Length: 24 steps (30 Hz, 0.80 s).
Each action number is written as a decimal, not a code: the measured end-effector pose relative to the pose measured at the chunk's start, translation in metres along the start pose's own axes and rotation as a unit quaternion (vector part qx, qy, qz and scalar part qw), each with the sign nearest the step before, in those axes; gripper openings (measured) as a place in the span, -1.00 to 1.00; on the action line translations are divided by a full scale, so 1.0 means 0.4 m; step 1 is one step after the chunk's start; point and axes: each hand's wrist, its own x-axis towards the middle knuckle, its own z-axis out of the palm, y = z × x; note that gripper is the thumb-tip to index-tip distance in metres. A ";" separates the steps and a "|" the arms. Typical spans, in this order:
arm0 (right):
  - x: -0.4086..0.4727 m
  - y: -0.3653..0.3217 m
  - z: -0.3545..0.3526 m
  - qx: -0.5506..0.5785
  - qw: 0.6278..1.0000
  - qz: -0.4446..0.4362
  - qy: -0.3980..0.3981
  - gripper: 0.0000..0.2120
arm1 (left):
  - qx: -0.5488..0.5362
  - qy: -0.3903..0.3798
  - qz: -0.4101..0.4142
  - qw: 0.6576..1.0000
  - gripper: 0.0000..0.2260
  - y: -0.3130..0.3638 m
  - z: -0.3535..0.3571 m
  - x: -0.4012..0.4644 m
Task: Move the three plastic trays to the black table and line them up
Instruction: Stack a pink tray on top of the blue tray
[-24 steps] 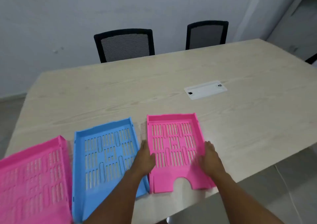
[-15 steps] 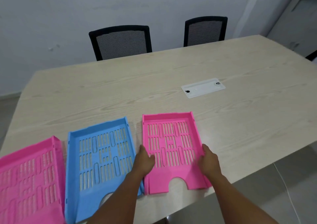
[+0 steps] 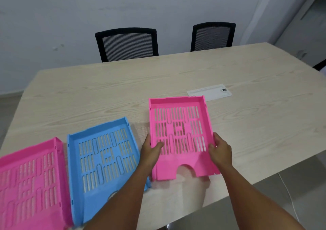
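Observation:
Three slotted plastic trays are in view over a light wooden table (image 3: 176,74). The right pink tray (image 3: 178,122) is lifted off the table, its far end raised, casting a shadow below. My left hand (image 3: 150,150) grips its left edge and my right hand (image 3: 219,148) grips its right edge. A blue tray (image 3: 104,159) lies flat to the left, partly hidden by my left forearm. Another pink tray (image 3: 30,182) lies at the far left, cut off by the frame. No black table is visible.
Two black mesh chairs (image 3: 127,43) (image 3: 212,36) stand behind the table's far edge. A white cable cover plate (image 3: 210,92) is set into the tabletop just beyond the held tray. Grey floor (image 3: 282,185) shows at the lower right, with a thin cable.
Both hands have closed on the right pink tray and raised it off the table, tilting its far end up. The blue and left pink trays have stayed put.

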 end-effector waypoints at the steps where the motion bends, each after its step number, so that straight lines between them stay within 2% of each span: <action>1: 0.008 -0.015 -0.004 0.003 1.000 -0.001 0.006 -0.62 | -0.009 0.005 0.010 1.000 -0.40 0.013 -0.005 0.002; 8: 0.027 -0.136 0.023 0.036 0.998 -0.058 0.002 -0.67 | -0.040 0.050 0.049 0.997 -0.36 0.047 -0.110 0.004; 16: -0.002 -0.297 0.163 0.057 0.990 -0.120 -0.045 -0.82 | -0.070 0.141 0.066 0.985 -0.48 0.043 -0.317 -0.012; 21: -0.071 -0.379 0.284 0.057 0.983 -0.146 -0.093 -0.82 | -0.092 0.217 0.052 0.970 -0.53 -0.002 -0.467 -0.044; 24: -0.128 -0.408 0.351 0.061 0.980 -0.152 -0.115 -0.82 | -0.094 0.249 0.022 0.964 -0.45 -0.033 -0.550 -0.076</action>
